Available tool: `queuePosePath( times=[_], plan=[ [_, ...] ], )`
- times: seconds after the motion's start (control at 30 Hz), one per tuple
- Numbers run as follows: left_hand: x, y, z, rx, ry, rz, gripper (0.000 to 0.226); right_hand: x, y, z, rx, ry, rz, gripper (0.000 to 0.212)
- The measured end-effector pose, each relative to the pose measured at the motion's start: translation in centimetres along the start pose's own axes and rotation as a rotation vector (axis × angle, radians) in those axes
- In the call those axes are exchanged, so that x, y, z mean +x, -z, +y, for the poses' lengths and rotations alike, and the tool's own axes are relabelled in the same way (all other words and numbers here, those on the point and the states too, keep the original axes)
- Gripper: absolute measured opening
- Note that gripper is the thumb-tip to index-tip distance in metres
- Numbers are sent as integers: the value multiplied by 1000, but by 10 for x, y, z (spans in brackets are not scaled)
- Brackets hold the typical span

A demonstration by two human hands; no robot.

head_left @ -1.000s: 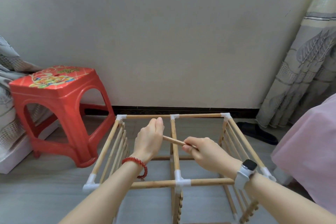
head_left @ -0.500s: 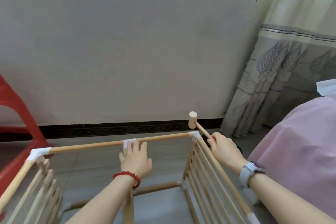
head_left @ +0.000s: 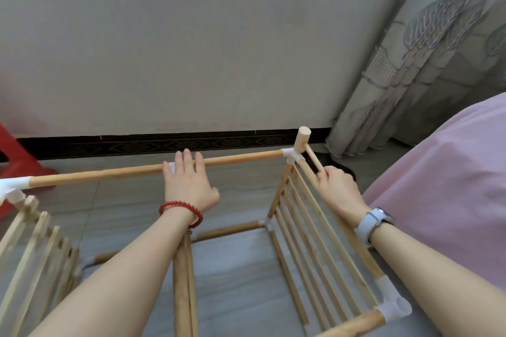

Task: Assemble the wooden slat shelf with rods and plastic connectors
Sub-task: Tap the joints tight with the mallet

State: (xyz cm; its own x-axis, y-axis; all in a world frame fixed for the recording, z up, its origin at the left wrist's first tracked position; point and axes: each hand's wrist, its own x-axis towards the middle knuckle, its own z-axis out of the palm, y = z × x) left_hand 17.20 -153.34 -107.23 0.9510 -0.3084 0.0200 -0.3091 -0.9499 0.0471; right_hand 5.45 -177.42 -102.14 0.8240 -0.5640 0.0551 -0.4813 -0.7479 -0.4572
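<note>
While most of the shelf [head_left: 273, 227] frame is already joined, the work is judged to be at the tightening stage. It stands on the floor [head_left: 241, 268] near a wall. A long top rod [head_left: 241, 157] is held between white connectors, one at the far right corner [head_left: 292, 156] and one at the left edge [head_left: 13, 186]. Slat panels are fitted at the right side [head_left: 315, 241] and the left side [head_left: 32, 249]. The left hand [head_left: 189, 180] is laid flat on the top rod, fingers straight, covering a middle connector. A small wooden mallet [head_left: 302, 138] is gripped by its handle in the right hand [head_left: 338, 191], fingers curled round it, the head set just above the corner connector. Seating of that joint is judged the step in hand. Whether other joints remain loose cannot be told; the near edge is only partly seen.
</note>
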Motion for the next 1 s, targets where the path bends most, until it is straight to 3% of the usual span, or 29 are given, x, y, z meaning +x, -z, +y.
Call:
queuePosePath(
  times=[0.13,0.23,0.3,0.37,0.4,0.53,0.63,0.7,0.83,0.93,1.0],
  plan=[
    [0,-1,1,-22,-8,-4,83,0,9,-7,160,30,208,23],
    [-2,-3,0,-41,-17,-11,82,-4,1,-7,-63,5,-23,23],
    [-3,-4,1,-74,-27,-9,80,-7,0,-8,-30,47,21,22],
    [-3,-2,1,-109,-36,-6,77,-7,3,-13,159,75,110,24],
    [-3,-1,1,-138,-45,5,75,-8,2,-16,241,65,55,25],
    [-8,6,3,-397,-188,109,56,-28,-15,-25,430,33,-525,23],
    [-16,17,13,-933,-203,-67,44,-40,-27,-33,537,114,-703,23],
    [-17,20,14,-1128,-163,-69,30,-43,-31,-39,538,145,-743,21],
    [-25,21,11,-990,-350,-24,28,-40,-29,-60,792,86,-666,30],
    [-30,30,21,-880,-499,-40,29,-27,-24,-78,710,137,-506,25],
    [-25,38,23,-745,-487,114,27,-15,-20,-81,612,196,-303,21]
  ],
)
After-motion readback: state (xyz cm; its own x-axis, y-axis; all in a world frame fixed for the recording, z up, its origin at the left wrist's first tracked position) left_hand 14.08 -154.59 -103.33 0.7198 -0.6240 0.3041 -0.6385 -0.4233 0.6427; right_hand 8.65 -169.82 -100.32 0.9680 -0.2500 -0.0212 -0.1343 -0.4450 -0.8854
